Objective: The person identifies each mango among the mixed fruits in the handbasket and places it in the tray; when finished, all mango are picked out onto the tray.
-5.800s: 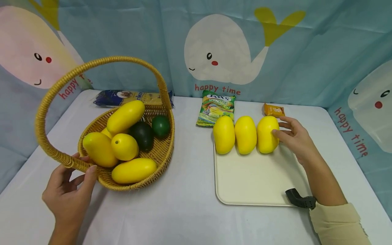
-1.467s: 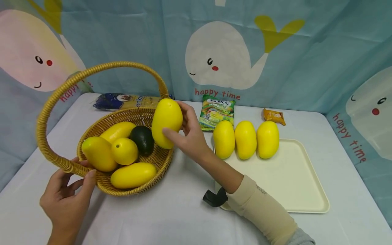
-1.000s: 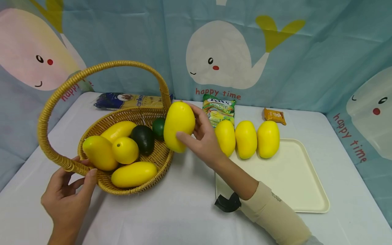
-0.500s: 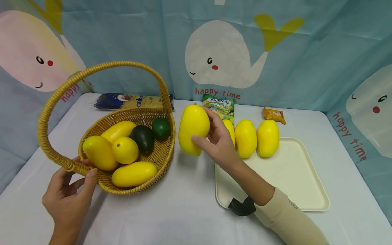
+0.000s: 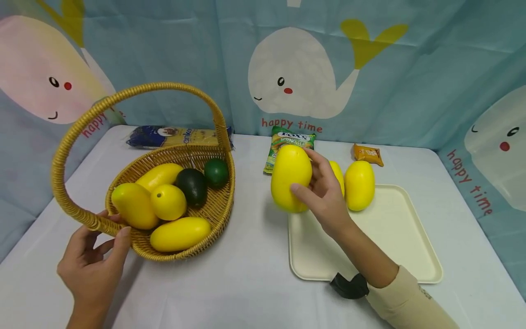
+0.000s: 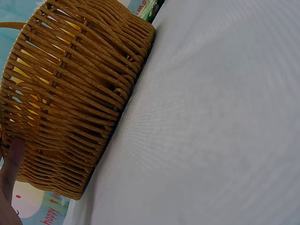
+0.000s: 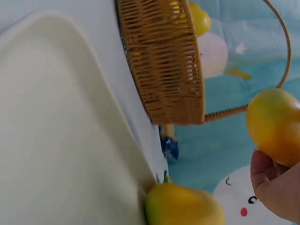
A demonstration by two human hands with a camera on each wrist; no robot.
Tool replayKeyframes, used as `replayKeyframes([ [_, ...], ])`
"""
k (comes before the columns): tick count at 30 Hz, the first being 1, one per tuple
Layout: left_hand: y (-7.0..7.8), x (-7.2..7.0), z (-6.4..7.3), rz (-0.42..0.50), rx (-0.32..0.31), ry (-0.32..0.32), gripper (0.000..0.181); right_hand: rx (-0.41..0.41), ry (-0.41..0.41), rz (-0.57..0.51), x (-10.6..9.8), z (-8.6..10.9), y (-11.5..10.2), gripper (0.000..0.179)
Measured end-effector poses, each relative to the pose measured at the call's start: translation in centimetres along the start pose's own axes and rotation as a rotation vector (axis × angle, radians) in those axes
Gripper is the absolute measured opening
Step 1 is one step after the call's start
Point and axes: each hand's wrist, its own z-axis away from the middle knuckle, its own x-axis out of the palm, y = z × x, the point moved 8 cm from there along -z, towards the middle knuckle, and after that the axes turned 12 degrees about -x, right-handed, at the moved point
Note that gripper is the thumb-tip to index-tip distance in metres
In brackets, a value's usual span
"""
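Observation:
In the head view my right hand holds a yellow mango between thumb and fingers, above the tray's far left corner. Behind it, two mangoes show at the far edge of the cream tray: one in full, another partly covered by my hand. A third is almost wholly hidden by the held mango. My left hand grips the wicker basket at its near left rim, by the handle's foot. The left wrist view has the thumb against the basket's wall.
Inside the basket lie a greenish-yellow mango, a lemon, a dark avocado, a green round fruit and two long yellow fruits. At the back are a blue-and-gold packet, a Fox's candy bag and an orange wrapper.
My right hand, earliest at the rightmost tray mango, later holds a mango at the basket's right rim and has carried it right to the tray. The basket's top mango is gone. My left hand stays.

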Motion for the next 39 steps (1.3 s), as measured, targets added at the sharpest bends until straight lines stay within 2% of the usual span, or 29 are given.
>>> replayKeyframes([
  [8, -0.2, -0.1, 0.1, -0.004, -0.002, 0.000, 0.042, 0.023, 0.047, 0.035, -2.4, 0.7, -0.4, 0.066],
  [15, -0.2, -0.2, 0.1, 0.025, -0.010, 0.006, 0.042, -0.016, 0.075, 0.054, -3.8, 1.0, -1.3, 0.063],
  [23, -0.2, -0.1, 0.1, 0.007, -0.012, 0.003, 0.043, -0.060, 0.119, 0.043, -5.7, 1.4, -1.9, 0.060],
  [30, -0.2, -0.1, 0.1, -0.001, -0.009, 0.005, 0.043, -0.110, 0.136, 0.080, -7.7, 1.6, -2.6, 0.060],
  [39, -0.2, -0.1, 0.0, -0.014, -0.005, 0.006, 0.043, -0.114, 0.229, 0.126, -11.0, 2.2, -3.3, 0.057],
])
